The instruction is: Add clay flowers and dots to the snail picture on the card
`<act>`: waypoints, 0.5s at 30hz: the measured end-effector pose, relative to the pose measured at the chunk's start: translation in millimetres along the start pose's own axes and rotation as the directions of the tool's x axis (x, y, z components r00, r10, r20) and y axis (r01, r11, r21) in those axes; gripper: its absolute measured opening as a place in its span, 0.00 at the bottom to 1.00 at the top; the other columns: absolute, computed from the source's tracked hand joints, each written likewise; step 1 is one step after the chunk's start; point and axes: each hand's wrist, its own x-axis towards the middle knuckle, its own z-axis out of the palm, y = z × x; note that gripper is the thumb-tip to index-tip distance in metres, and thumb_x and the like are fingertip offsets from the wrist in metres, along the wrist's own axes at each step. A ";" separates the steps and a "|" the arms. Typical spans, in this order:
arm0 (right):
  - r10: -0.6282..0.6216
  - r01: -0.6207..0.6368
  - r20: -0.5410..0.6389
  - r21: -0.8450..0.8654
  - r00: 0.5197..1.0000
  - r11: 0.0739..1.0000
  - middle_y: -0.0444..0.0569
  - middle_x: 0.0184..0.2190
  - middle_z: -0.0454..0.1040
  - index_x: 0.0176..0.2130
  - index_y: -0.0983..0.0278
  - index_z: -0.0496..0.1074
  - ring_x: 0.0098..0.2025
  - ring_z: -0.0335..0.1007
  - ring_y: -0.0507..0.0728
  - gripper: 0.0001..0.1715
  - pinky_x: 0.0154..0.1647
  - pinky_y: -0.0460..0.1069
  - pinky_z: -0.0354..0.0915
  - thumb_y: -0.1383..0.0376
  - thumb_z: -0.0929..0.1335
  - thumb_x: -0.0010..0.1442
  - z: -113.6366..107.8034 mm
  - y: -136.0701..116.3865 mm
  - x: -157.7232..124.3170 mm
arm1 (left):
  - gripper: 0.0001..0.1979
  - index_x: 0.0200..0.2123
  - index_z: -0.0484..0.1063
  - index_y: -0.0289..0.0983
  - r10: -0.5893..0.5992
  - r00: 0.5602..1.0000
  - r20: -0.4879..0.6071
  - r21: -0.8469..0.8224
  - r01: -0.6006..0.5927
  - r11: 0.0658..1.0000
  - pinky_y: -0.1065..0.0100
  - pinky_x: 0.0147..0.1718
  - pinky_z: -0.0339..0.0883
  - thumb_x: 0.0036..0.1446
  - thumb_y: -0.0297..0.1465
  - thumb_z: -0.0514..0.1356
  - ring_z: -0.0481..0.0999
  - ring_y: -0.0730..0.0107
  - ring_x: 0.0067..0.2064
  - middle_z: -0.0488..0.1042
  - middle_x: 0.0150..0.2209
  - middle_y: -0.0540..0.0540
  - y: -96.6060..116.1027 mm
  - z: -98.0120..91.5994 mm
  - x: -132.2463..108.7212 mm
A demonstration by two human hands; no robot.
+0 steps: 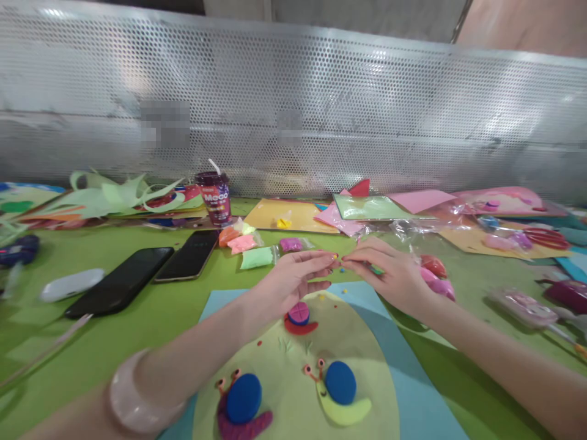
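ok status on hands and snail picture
Left hand, right hand: close together, any held piece too small to tell. Snail picture: three snails. Left forearm crosses over it.

A wide, pale pink bangle (smooth, rounded and glossy) rings the person's left forearm.

Too small, covered or cropped

What lies between the fingertips of the left hand and right hand is too small to tell. The left forearm covers some blue paper; the bottom edge cuts that and the purple snail.
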 end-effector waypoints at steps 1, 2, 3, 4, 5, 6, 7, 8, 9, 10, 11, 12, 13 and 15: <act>-0.003 0.003 -0.003 0.001 1.000 1.000 0.47 0.29 0.73 0.34 0.65 0.71 0.33 0.69 0.52 0.05 0.34 0.48 0.68 0.68 0.65 0.60 -0.2 0.0 -0.1 | 0.07 0.33 0.77 0.34 0.001 1.000 0.006 0.003 -0.001 1.000 0.70 0.35 0.66 0.47 0.29 0.66 0.74 0.74 0.33 0.77 0.34 0.44 -0.4 -0.3 0.3; -0.002 0.002 -0.007 0.000 1.000 1.000 0.47 0.29 0.73 0.34 0.64 0.71 0.33 0.69 0.52 0.05 0.34 0.48 0.68 0.69 0.65 0.60 -0.3 -0.1 -0.2 | 0.08 0.33 0.77 0.34 0.005 1.000 0.011 0.004 -0.005 1.000 0.70 0.36 0.66 0.47 0.29 0.66 0.74 0.74 0.33 0.77 0.35 0.44 -0.8 -0.6 0.7; 0.003 -0.003 -0.011 -0.002 1.000 1.000 0.47 0.29 0.73 0.34 0.64 0.71 0.33 0.69 0.52 0.05 0.34 0.48 0.68 0.69 0.65 0.60 -0.4 -0.3 -0.4 | 0.08 0.34 0.77 0.34 0.011 1.000 0.012 0.004 -0.011 1.000 0.70 0.36 0.66 0.47 0.29 0.66 0.74 0.74 0.33 0.77 0.35 0.44 -1.3 -1.0 1.2; 0.006 -0.006 -0.017 -0.004 1.000 1.000 0.47 0.30 0.73 0.34 0.64 0.71 0.33 0.69 0.52 0.05 0.34 0.48 0.68 0.69 0.65 0.60 -0.2 -0.6 -0.7 | 0.08 0.34 0.77 0.34 0.018 1.000 0.010 0.001 -0.018 1.000 0.70 0.36 0.66 0.47 0.28 0.66 0.74 0.74 0.33 0.77 0.35 0.44 -1.7 -1.3 1.7; 0.009 -0.010 -0.027 -0.007 1.000 1.000 0.47 0.30 0.73 0.35 0.63 0.71 0.33 0.69 0.52 0.05 0.34 0.48 0.69 0.69 0.65 0.60 0.0 -0.9 -0.9 | 0.08 0.35 0.77 0.34 0.025 1.000 0.005 -0.004 -0.025 1.000 0.71 0.35 0.67 0.48 0.28 0.66 0.74 0.74 0.33 0.77 0.34 0.44 -2.1 -1.6 2.1; 0.012 -0.012 -0.040 -0.014 0.999 1.000 0.47 0.31 0.73 0.35 0.63 0.71 0.34 0.70 0.52 0.05 0.34 0.48 0.69 0.69 0.65 0.60 0.5 -1.1 -1.1 | 0.08 0.35 0.77 0.34 0.029 1.000 -0.003 -0.011 -0.029 1.000 0.71 0.35 0.67 0.48 0.27 0.66 0.74 0.74 0.33 0.77 0.34 0.44 -2.2 -1.8 2.3; 0.013 -0.014 -0.053 -0.024 0.999 1.000 0.47 0.31 0.73 0.36 0.63 0.72 0.34 0.70 0.52 0.05 0.35 0.48 0.69 0.69 0.65 0.60 0.9 -1.3 -1.3 | 0.08 0.35 0.77 0.34 0.032 0.999 -0.010 -0.016 -0.032 0.999 0.71 0.35 0.67 0.48 0.27 0.66 0.75 0.73 0.34 0.77 0.33 0.44 -2.3 -1.8 2.5; 0.012 -0.014 -0.066 -0.036 0.998 0.999 0.47 0.32 0.73 0.37 0.63 0.72 0.35 0.70 0.52 0.06 0.35 0.48 0.69 0.70 0.65 0.60 1.4 -1.5 -1.4 | 0.08 0.36 0.76 0.34 0.033 0.999 -0.013 -0.020 -0.034 0.999 0.71 0.35 0.67 0.48 0.26 0.65 0.75 0.73 0.34 0.77 0.33 0.45 -2.2 -1.8 2.6; 0.009 -0.013 -0.074 -0.047 0.997 0.999 0.48 0.33 0.73 0.38 0.63 0.72 0.35 0.70 0.52 0.06 0.36 0.48 0.69 0.70 0.65 0.60 1.7 -1.6 -1.4 | 0.09 0.36 0.76 0.35 0.036 0.999 -0.014 -0.023 -0.037 0.999 0.71 0.34 0.68 0.49 0.26 0.65 0.75 0.73 0.34 0.77 0.33 0.45 -2.1 -1.6 2.6; 0.005 -0.010 -0.080 -0.056 0.997 0.998 0.48 0.34 0.73 0.38 0.62 0.72 0.36 0.70 0.52 0.07 0.36 0.48 0.70 0.70 0.65 0.60 1.9 -1.7 -1.4 | 0.09 0.36 0.76 0.35 0.040 0.999 -0.013 -0.024 -0.040 0.999 0.71 0.34 0.68 0.49 0.26 0.65 0.75 0.73 0.34 0.77 0.32 0.45 -1.9 -1.4 2.6; 0.002 -0.007 -0.081 -0.059 0.997 0.998 0.48 0.34 0.73 0.38 0.62 0.72 0.36 0.70 0.52 0.07 0.36 0.48 0.70 0.70 0.64 0.60 2.0 -1.7 -1.3 | 0.09 0.36 0.76 0.35 0.043 0.999 -0.015 -0.027 -0.043 0.999 0.71 0.34 0.68 0.49 0.26 0.65 0.75 0.73 0.34 0.77 0.32 0.45 -1.6 -1.1 2.5; -0.001 -0.004 -0.078 -0.055 0.997 0.998 0.48 0.34 0.73 0.38 0.62 0.72 0.35 0.70 0.52 0.07 0.35 0.48 0.70 0.69 0.64 0.60 1.8 -1.8 -1.2 | 0.08 0.35 0.76 0.35 0.046 0.999 -0.016 -0.030 -0.046 0.998 0.71 0.34 0.68 0.49 0.26 0.65 0.75 0.73 0.34 0.77 0.32 0.45 -1.4 -0.7 2.4; -0.004 0.000 -0.078 -0.046 0.997 0.999 0.47 0.33 0.73 0.37 0.62 0.72 0.35 0.70 0.52 0.06 0.34 0.48 0.70 0.69 0.65 0.60 1.6 -1.8 -1.1 | 0.06 0.34 0.76 0.35 0.048 0.999 -0.020 -0.033 -0.049 0.998 0.71 0.34 0.68 0.49 0.26 0.65 0.75 0.73 0.33 0.77 0.32 0.46 -1.1 -0.2 2.4; -0.004 0.002 -0.090 -0.027 0.996 1.000 0.46 0.30 0.72 0.34 0.62 0.71 0.33 0.70 0.52 0.03 0.33 0.48 0.70 0.67 0.67 0.59 1.0 -1.9 -0.9 | 0.04 0.32 0.76 0.34 0.046 0.998 -0.032 -0.037 -0.047 0.998 0.71 0.33 0.68 0.49 0.26 0.64 0.74 0.74 0.31 0.77 0.31 0.46 -0.7 0.7 2.2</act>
